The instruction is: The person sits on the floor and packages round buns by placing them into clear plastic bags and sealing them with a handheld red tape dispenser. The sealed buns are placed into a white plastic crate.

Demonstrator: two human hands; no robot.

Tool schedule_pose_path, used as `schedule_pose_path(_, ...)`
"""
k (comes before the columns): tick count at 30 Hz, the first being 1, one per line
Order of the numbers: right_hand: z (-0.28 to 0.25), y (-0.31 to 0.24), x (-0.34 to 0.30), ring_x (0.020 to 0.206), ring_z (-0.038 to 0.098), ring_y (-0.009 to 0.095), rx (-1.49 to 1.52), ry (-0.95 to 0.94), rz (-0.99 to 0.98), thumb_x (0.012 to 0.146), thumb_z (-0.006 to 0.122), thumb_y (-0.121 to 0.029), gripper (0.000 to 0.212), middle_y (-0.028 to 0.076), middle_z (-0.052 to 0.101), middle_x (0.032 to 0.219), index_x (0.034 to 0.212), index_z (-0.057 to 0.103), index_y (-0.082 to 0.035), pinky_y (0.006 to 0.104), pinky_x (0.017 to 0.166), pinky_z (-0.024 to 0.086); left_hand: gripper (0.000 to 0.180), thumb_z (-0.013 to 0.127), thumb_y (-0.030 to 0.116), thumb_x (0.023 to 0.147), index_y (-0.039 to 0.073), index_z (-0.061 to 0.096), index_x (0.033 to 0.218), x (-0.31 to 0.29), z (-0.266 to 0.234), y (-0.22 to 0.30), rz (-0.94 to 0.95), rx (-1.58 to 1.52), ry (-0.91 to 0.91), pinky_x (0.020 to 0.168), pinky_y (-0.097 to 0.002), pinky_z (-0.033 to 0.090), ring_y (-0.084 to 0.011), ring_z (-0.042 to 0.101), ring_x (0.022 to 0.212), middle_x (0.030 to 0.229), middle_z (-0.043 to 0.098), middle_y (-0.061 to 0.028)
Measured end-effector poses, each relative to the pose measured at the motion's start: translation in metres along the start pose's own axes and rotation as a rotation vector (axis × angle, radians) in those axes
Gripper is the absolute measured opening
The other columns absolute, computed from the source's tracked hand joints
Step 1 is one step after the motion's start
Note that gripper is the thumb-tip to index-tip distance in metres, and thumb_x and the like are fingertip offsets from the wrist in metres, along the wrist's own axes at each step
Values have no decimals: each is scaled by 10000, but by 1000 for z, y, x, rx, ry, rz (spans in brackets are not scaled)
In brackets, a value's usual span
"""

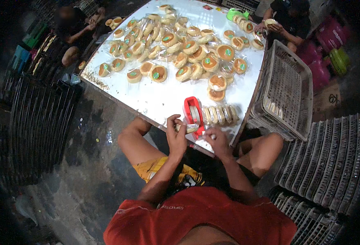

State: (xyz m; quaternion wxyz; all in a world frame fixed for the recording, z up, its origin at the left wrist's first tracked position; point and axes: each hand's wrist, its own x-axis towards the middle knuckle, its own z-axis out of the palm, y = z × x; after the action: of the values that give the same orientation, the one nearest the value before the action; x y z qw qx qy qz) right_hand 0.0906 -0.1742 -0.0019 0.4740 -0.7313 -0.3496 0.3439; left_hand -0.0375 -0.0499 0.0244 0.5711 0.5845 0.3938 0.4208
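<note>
My left hand [176, 135] grips a small round bun in clear plastic wrap [191, 128], tilted on its edge at the near end of a red tape dispenser [186, 107]. My right hand [218, 143] is just right of the dispenser's near end, thumb and fingers pinched together. Whatever lies between those fingers is too small to make out. Beside the dispenser, a row of wrapped buns [221, 114] stands on edge, pressed together. Beyond them, a large heap of wrapped buns [196, 53] with browned tops, many bearing green labels, spreads over the white table [127, 96].
A grey plastic crate [288, 81] stands against the table's right side, above stacked crates [323, 159]. Across the table, a person [288, 24] handles a bun near a green tape dispenser [234, 14]. Another person [72, 32] sits at far left. Dark racks [41, 126] line the left.
</note>
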Motion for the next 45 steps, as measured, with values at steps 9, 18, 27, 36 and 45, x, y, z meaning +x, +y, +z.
schedule_pose_path(9, -15, -57, 9, 1062, 562, 235, -26, 112, -378, 856, 684, -106, 268, 113, 554, 1144, 1109, 621, -41, 351, 934, 450, 303, 566, 23, 902, 33, 510, 1199, -16, 20, 22, -70, -101, -177, 721, -237, 417, -103, 479, 845, 934, 500, -24)
schedule_pose_path(18, -31, 16, 38, 1253, 484, 248, 602, 501, -64, 917, 594, -78, 523, 133, 479, 1376, 1405, 416, -15, 368, 1064, 381, 474, 719, 147, 829, -31, 531, 1226, -9, 80, -3, 552, 368, -406, 979, -466, 379, -391, 496, 1087, 1163, 526, -209)
schedule_pose_path(27, -138, 77, 111, 1163, 549, 452, -464, 153, 290, 907, 626, -250, 528, 291, 556, 1268, 1371, 456, -64, 506, 934, 475, 1252, 647, 833, 618, -22, 337, 1478, 60, 119, -76, 690, 1528, -761, 1083, -732, 142, -417, 443, 1310, 1255, 566, -235)
schedule_pose_path(36, -137, 26, 77, 1317, 372, 526, -939, -226, -60, 663, 824, -490, 1094, 297, 280, 1510, 1555, 244, -237, 580, 1054, 390, 1145, 692, 754, 674, 78, 297, 1509, 68, 143, -57, 575, 1446, -938, 1058, -734, 207, -392, 529, 1208, 1214, 576, -242)
schedule_pose_path(45, -240, -15, 44, 1125, 549, 354, -831, 245, -392, 709, 809, -305, 709, 150, 566, 1168, 1308, 502, -85, 468, 986, 439, 896, 886, 352, 611, 37, 455, 1331, 69, 208, 39, 748, 875, -956, 885, -495, 420, -394, 522, 1049, 1079, 521, -222)
